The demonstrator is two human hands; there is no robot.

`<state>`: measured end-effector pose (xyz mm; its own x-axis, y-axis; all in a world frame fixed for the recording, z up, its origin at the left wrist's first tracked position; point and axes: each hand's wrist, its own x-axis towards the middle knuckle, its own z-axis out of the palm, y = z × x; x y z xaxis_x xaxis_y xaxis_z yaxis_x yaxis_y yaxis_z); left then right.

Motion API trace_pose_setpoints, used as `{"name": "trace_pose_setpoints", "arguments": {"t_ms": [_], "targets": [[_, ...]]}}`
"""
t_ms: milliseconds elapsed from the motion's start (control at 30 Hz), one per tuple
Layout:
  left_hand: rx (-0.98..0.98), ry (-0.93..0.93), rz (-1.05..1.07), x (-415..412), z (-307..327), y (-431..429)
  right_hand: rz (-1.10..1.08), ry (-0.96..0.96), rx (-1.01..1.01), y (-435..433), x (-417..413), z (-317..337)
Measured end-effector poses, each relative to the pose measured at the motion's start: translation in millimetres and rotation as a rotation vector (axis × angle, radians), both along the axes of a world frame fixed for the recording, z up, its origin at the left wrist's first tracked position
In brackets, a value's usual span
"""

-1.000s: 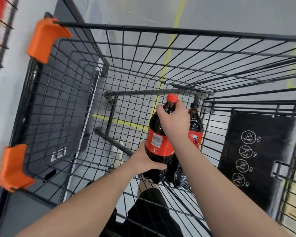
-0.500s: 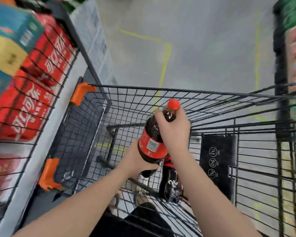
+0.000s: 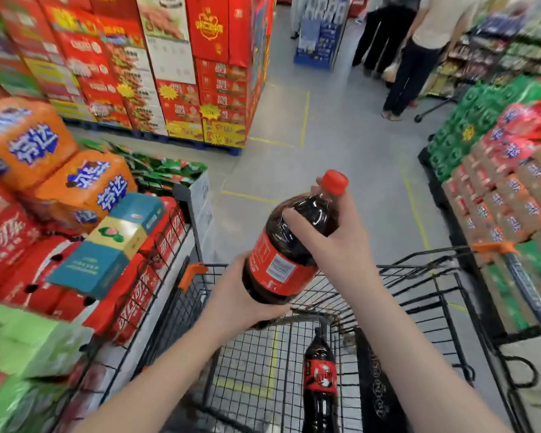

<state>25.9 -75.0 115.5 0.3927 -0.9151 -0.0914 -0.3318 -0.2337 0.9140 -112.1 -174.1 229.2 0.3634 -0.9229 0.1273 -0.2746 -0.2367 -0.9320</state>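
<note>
We are finding the cola bottle (image 3: 289,248) held tilted in the air above the wire cart (image 3: 527,300), with the left hand (image 3: 241,296) curling under its base and the right hand (image 3: 336,242) wrapping its fingers round the shoulder below the red cap. We are judging that the smooth, heavy body could slide through either grasp. If it does, it is likely to strike the cart rim or the second bottle (image 3: 320,379) inside the cart below.
</note>
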Motion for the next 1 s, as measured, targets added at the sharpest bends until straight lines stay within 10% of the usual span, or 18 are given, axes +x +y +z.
{"name": "trace_pose_setpoints", "arguments": {"t_ms": [1000], "targets": [[-0.268, -0.088, 0.539, 5, 119, 157, 0.522, -0.302, -0.175, 119, 38, 92]]}}
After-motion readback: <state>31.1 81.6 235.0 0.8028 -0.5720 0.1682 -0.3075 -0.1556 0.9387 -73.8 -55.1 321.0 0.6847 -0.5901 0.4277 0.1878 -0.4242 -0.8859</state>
